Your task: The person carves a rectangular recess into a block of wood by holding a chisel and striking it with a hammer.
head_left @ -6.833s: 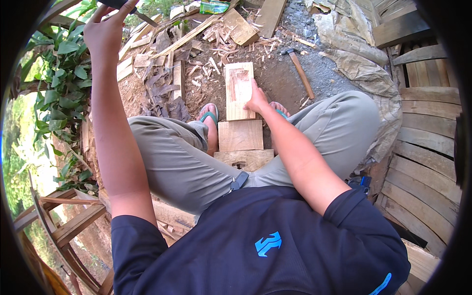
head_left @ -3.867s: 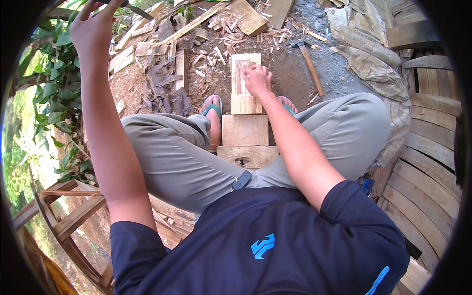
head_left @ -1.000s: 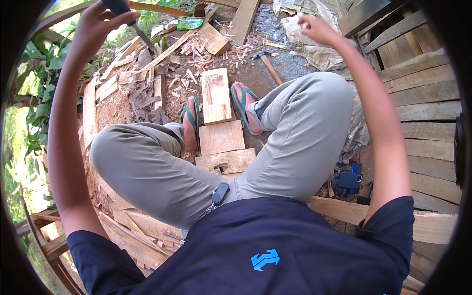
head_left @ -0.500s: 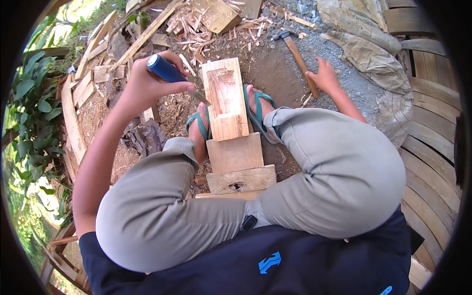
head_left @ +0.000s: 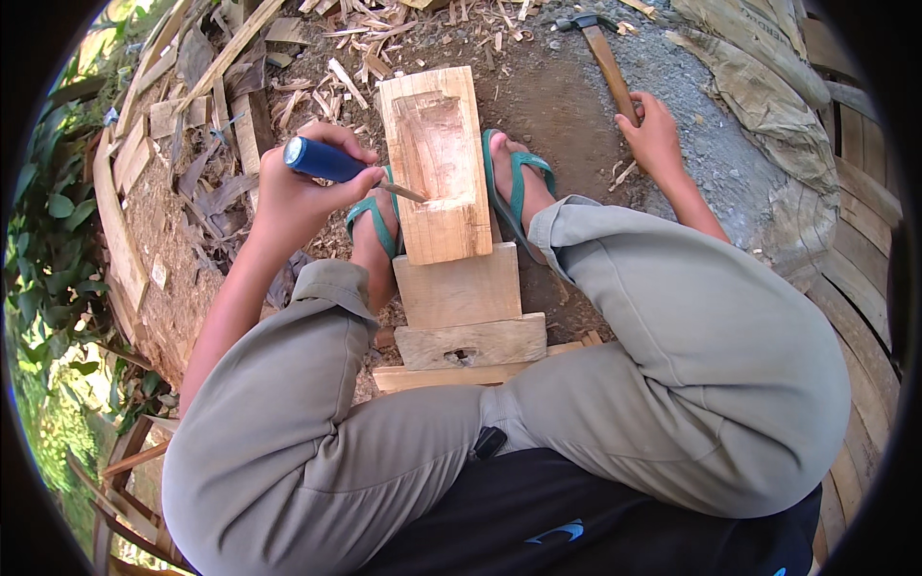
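Note:
My left hand [head_left: 291,200] is closed around a blue-handled chisel [head_left: 327,160]. The chisel slants down to the right, and its tip meets the near end of a hollow cut into a pale wooden block [head_left: 448,236]. That block lies tilted between my feet, its near end over a stack of wood pieces [head_left: 459,288]. Off to the right, my right hand [head_left: 657,139] has its fingers around the lower handle of a hammer [head_left: 607,63]. The hammer's dark metal head points away from me, over the ground.
My sandalled feet [head_left: 526,187] flank the block. Wood chips [head_left: 403,34] litter the far ground, and boards and scraps [head_left: 125,230] lie at the left beside green plants [head_left: 58,206]. A crumpled sack [head_left: 759,106] and curved slats [head_left: 869,206] line the right side.
My right hand, apart from the hammer before, has closed on its handle. The chisel's tip has moved from the block's left edge into the hollow's near end. The whole view has shifted slightly.

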A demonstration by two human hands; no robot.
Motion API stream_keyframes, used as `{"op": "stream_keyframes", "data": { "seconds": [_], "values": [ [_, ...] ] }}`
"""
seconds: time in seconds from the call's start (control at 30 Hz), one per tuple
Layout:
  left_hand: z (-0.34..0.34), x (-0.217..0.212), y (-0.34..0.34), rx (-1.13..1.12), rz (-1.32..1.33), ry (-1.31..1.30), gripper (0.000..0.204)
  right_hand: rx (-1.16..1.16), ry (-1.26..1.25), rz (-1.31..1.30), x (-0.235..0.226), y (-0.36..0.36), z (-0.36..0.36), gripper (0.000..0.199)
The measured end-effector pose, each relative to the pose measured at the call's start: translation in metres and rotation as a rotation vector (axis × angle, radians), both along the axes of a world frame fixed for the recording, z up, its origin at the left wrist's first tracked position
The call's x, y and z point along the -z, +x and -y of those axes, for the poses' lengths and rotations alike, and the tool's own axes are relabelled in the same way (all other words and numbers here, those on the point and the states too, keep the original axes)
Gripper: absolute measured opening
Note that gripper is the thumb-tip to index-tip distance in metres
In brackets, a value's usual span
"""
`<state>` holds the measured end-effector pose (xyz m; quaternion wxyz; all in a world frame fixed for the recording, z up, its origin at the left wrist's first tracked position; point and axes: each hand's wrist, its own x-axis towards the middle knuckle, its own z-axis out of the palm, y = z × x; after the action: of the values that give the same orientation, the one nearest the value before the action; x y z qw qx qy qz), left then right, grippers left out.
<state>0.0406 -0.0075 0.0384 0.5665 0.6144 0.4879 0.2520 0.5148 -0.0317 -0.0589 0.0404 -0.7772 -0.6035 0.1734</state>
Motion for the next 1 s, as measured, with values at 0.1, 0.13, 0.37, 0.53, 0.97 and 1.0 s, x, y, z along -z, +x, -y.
{"op": "stream_keyframes", "data": {
  "seconds": [0.1, 0.13, 0.37, 0.53, 0.97, 1.0],
  "values": [
    [0.003, -0.002, 0.002, 0.032, -0.037, 0.025, 0.025, 0.014, -0.005, -0.027, 0.003, 0.000, -0.003, 0.043],
    [0.003, -0.002, 0.004, 0.047, -0.038, 0.040, 0.024, 0.017, -0.005, -0.032, 0.004, 0.001, -0.003, 0.043],
    [0.005, -0.005, 0.015, 0.075, -0.005, 0.214, 0.020, 0.028, 0.009, -0.071, 0.005, -0.002, 0.000, 0.044],
    [0.007, 0.001, 0.015, 0.136, -0.043, 0.263, 0.022, 0.018, -0.002, -0.090, 0.008, -0.001, 0.000, 0.045],
    [0.012, -0.002, 0.018, 0.227, -0.060, 0.317, 0.022, 0.009, 0.023, -0.047, 0.013, 0.005, -0.001, 0.048],
    [0.012, -0.001, 0.018, 0.237, -0.067, 0.345, 0.023, 0.008, 0.024, -0.051, 0.013, 0.004, -0.002, 0.048]
  ]
}}
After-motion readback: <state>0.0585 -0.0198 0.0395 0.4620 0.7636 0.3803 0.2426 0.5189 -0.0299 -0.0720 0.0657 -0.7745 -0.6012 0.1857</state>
